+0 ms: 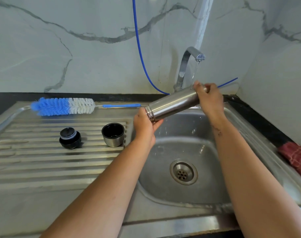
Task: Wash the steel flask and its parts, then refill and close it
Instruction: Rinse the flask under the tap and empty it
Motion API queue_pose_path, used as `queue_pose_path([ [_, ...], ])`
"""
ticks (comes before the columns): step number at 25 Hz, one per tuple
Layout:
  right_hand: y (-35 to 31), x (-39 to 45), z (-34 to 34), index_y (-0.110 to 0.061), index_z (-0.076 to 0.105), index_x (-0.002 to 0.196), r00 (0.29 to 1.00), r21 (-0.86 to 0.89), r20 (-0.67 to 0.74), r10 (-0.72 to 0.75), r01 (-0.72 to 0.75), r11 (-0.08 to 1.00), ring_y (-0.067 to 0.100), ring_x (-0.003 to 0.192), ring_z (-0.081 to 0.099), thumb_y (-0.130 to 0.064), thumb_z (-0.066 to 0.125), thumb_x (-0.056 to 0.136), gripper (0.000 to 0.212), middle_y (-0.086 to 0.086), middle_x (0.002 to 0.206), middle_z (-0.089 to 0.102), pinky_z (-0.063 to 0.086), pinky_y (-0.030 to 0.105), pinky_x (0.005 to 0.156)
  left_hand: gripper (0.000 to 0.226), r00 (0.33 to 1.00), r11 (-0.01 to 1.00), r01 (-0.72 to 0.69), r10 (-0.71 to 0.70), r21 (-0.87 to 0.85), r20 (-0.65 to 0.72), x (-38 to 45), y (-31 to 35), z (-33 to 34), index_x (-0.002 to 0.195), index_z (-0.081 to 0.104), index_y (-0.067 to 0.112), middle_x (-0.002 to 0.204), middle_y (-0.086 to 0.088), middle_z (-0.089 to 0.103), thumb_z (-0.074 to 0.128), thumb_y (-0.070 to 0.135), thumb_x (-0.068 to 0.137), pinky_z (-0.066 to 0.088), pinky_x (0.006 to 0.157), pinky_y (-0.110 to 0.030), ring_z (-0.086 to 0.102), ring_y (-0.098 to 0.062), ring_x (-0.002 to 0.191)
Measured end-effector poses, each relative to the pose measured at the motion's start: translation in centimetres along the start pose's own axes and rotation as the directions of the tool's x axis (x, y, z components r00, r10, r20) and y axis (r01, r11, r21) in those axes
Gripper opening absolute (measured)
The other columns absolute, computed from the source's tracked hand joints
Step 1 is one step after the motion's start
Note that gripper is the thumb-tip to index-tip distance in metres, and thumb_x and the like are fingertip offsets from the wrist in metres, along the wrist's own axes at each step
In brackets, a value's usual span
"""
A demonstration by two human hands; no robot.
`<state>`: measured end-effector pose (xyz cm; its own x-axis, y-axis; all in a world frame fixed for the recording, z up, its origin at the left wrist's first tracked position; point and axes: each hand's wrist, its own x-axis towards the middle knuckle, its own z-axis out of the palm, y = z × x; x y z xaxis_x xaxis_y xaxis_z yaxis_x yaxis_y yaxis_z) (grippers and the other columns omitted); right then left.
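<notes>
Two loose parts stood left of centre on the drainboard (43, 162): stopper (70, 138) and cup (113, 134) (mouth up). My left hand (145, 127) cupped the flask (173, 104) at its threaded mouth; my right hand (209, 98) gripped its base under running tap (191, 62) water, upper right of centre.

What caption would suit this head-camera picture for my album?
Both hands, left hand and right hand, hold a steel flask tilted under the running tap.

Red checked cloth (296, 158) on the dark counter (259, 117) right of the sink
</notes>
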<state>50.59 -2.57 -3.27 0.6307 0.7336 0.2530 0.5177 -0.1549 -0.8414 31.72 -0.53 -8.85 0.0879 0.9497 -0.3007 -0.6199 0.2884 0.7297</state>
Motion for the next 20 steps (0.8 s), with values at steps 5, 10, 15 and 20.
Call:
queue_pose_path([
  [5,-1.8,-1.2,1.9,-0.021,0.068,0.104,0.986,0.068,0.001,-0.165,0.165,0.984,0.012,0.084,0.068,-0.051,0.065,0.095,0.031,-0.002,0.091,0.070,0.053,0.021,0.075,0.035,0.985,0.995,0.007,-0.023,-0.098,-0.171,-1.9,-0.5,-0.5,0.122,0.056,0.010,0.123,-0.021,0.064,0.036,0.035,0.106,0.065,0.067,-0.037,0.069,-0.035,0.106],
  [10,-2.4,-2.7,2.6,-0.022,0.063,0.115,0.977,0.250,-0.134,-0.164,0.194,0.949,0.002,0.091,0.065,-0.041,0.080,0.085,0.039,-0.015,0.101,0.064,0.056,0.018,0.083,0.037,0.962,0.992,-0.019,-0.015,-0.123,-0.271,-2.5,-0.7,-0.2,0.123,0.055,0.009,0.126,-0.020,0.062,0.037,0.035,0.105,0.063,0.059,-0.034,0.068,-0.035,0.103],
  [15,-3.1,-2.3,2.3,-0.021,0.063,0.117,0.981,0.043,0.135,-0.138,0.133,0.990,0.007,0.090,0.063,-0.057,0.074,0.084,0.050,-0.008,0.100,0.065,0.047,0.019,0.077,0.040,0.948,0.989,-0.065,0.020,-0.131,-0.317,-2.6,-0.4,-0.6,0.121,0.060,0.008,0.124,-0.019,0.064,0.036,0.034,0.103,0.064,0.061,-0.034,0.069,-0.035,0.103],
  [20,-3.4,-2.7,2.5,-0.016,0.065,0.092,0.982,-0.145,-0.018,-0.190,0.185,0.972,0.008,0.073,0.063,-0.065,0.073,0.081,0.051,-0.004,0.080,0.066,0.050,0.020,0.069,0.041,0.951,0.988,-0.013,-0.035,-0.152,-0.308,-2.9,-0.6,-0.6,0.117,0.060,0.005,0.122,-0.021,0.064,0.037,0.037,0.106,0.065,0.062,-0.035,0.069,-0.035,0.102],
])
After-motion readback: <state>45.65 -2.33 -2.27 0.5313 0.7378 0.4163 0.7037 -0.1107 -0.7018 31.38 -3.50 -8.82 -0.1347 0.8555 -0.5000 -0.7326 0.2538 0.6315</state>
